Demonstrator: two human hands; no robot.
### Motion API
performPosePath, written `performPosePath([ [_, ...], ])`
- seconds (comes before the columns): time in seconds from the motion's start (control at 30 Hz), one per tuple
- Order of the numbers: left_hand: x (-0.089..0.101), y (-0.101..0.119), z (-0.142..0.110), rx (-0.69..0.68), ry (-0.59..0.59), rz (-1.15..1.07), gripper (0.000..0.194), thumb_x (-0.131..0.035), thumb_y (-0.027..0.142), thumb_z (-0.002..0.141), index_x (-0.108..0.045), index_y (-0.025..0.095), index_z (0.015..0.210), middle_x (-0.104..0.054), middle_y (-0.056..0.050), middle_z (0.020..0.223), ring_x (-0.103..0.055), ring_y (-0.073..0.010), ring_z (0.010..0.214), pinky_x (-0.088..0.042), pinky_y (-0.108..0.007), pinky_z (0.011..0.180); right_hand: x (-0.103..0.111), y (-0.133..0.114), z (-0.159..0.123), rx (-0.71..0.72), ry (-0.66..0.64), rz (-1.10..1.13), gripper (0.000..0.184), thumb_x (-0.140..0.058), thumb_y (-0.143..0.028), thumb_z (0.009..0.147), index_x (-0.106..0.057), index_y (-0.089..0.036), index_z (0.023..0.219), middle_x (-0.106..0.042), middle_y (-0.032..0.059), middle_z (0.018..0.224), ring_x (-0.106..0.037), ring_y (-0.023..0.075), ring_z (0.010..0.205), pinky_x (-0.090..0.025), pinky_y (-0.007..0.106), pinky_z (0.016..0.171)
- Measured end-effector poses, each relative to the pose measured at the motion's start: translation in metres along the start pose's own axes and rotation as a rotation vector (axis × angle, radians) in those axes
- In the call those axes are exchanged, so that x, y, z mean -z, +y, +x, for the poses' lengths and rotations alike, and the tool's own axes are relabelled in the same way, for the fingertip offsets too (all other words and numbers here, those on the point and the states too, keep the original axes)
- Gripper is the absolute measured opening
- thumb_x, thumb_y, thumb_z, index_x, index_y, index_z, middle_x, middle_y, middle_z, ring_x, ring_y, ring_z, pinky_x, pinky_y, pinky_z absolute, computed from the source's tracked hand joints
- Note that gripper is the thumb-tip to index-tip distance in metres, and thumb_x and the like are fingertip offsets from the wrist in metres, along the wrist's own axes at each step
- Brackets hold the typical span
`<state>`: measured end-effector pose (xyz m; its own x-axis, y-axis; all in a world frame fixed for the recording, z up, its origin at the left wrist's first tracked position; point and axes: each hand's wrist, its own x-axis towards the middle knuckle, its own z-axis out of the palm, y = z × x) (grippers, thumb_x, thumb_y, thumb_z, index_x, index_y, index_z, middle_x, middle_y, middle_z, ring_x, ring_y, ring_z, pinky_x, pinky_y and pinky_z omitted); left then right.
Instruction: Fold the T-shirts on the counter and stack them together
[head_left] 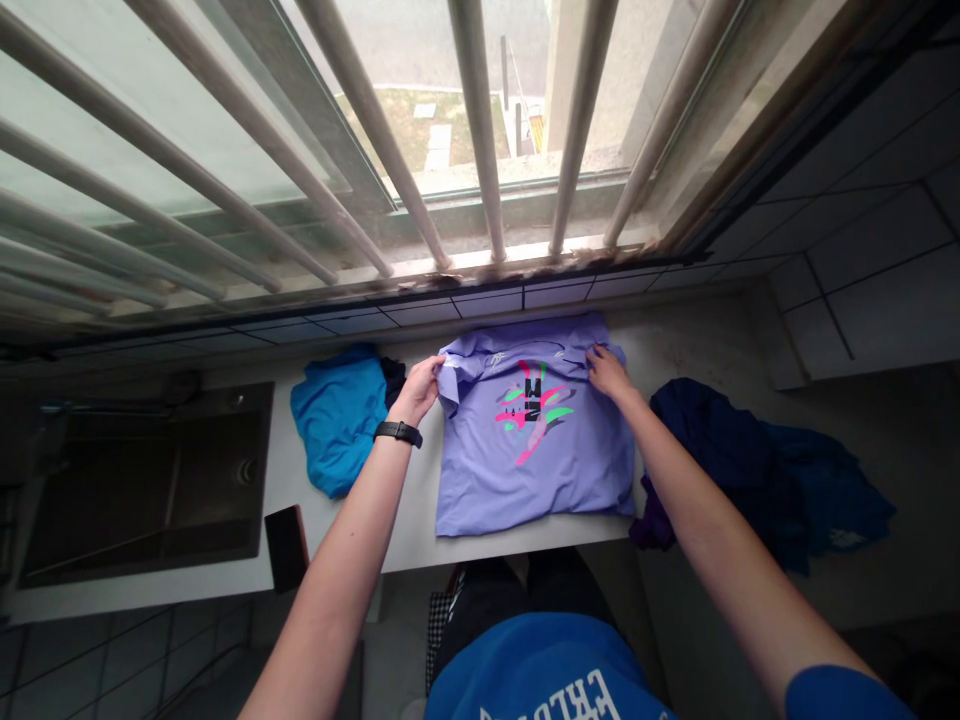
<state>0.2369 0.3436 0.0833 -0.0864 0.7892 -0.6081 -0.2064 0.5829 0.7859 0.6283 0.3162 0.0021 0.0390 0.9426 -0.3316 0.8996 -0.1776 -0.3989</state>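
Observation:
A lavender T-shirt (pixel 525 440) with a pink, green and black print lies flat on the white countertop (pixel 352 540), its collar end towards the window. My left hand (pixel 418 385) pinches the shirt's upper left corner near the sleeve. My right hand (pixel 607 372) rests at the upper right edge, its fingers gathered on the fabric. A black watch band (pixel 398 433) circles my left wrist.
A crumpled blue garment (pixel 337 420) and a dark cloth (pixel 394 380) lie left of the shirt. A navy-and-blue clothes pile (pixel 757 480) lies to the right. A black phone (pixel 286 548) sits near the dark sink (pixel 146 485). Barred window (pixel 480 120) ahead.

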Motion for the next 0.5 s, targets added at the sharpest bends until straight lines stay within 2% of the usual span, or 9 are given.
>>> performPosePath([
  [0.07,-0.014,-0.005,0.001,-0.047,0.002,0.096,0.027,-0.079,0.036,0.065,-0.06,0.017,0.07,-0.058,0.001,0.063,-0.051,-0.0106,0.057,-0.038,-0.023,0.054,-0.001,0.001,-0.002,0.017,-0.018,-0.072,0.052,-0.05,-0.009,0.086,-0.063,-0.013,0.136,-0.046,0.0167,0.156,-0.047,0.0303,0.14,-0.038,0.041,0.118],
  [0.17,-0.035,-0.016,0.001,-0.245,0.031,0.388,0.029,-0.071,0.044,0.075,-0.058,0.019,0.069,-0.057,0.001,0.063,-0.053,-0.0131,0.061,-0.038,-0.024,0.057,-0.002,0.0,-0.005,0.028,-0.018,-0.109,0.051,-0.051,-0.011,0.087,-0.062,-0.014,0.137,-0.046,0.0172,0.155,-0.05,0.0326,0.136,-0.041,0.043,0.115],
  [0.23,-0.043,-0.024,0.001,-0.331,-0.073,0.635,0.029,-0.071,0.045,0.077,-0.059,0.019,0.07,-0.062,-0.001,0.067,-0.057,-0.0158,0.067,-0.042,-0.026,0.062,-0.004,0.0,-0.008,0.032,-0.005,-0.108,0.052,-0.052,-0.012,0.087,-0.062,-0.015,0.137,-0.047,0.0169,0.154,-0.05,0.0334,0.135,-0.042,0.044,0.115],
  [0.3,-0.044,-0.032,0.001,-0.264,-0.245,0.822,0.029,-0.073,0.046,0.076,-0.063,0.019,0.074,-0.066,-0.003,0.072,-0.061,-0.0187,0.071,-0.046,-0.028,0.066,-0.004,0.002,-0.01,0.03,0.011,-0.09,0.051,-0.051,-0.012,0.086,-0.063,-0.017,0.136,-0.048,0.0156,0.154,-0.05,0.0331,0.136,-0.041,0.044,0.115],
  [0.33,-0.041,-0.035,0.002,-0.21,-0.276,0.876,0.031,-0.071,0.048,0.078,-0.064,0.018,0.077,-0.068,-0.005,0.074,-0.063,-0.0201,0.073,-0.048,-0.029,0.067,-0.004,0.003,-0.01,0.028,0.015,-0.075,0.05,-0.051,-0.012,0.086,-0.064,-0.017,0.134,-0.05,0.015,0.152,-0.049,0.0326,0.136,-0.041,0.044,0.116],
  [0.4,-0.034,-0.04,0.005,-0.152,-0.192,0.928,0.034,-0.063,0.051,0.084,-0.065,0.018,0.083,-0.07,-0.009,0.08,-0.067,-0.0237,0.08,-0.05,-0.032,0.073,-0.001,0.005,-0.006,0.015,0.002,-0.033,0.045,-0.05,-0.014,0.087,-0.068,-0.017,0.129,-0.054,0.0144,0.148,-0.051,0.0314,0.136,-0.04,0.042,0.117],
  [0.5,-0.026,-0.046,0.012,-0.245,0.089,1.001,0.035,-0.061,0.047,0.087,-0.064,0.016,0.102,-0.069,-0.016,0.105,-0.065,-0.0296,0.107,-0.049,-0.037,0.092,0.006,0.004,0.006,-0.05,0.031,0.07,0.04,-0.048,-0.018,0.09,-0.07,-0.016,0.123,-0.059,0.0163,0.14,-0.056,0.0302,0.13,-0.041,0.042,0.115],
])
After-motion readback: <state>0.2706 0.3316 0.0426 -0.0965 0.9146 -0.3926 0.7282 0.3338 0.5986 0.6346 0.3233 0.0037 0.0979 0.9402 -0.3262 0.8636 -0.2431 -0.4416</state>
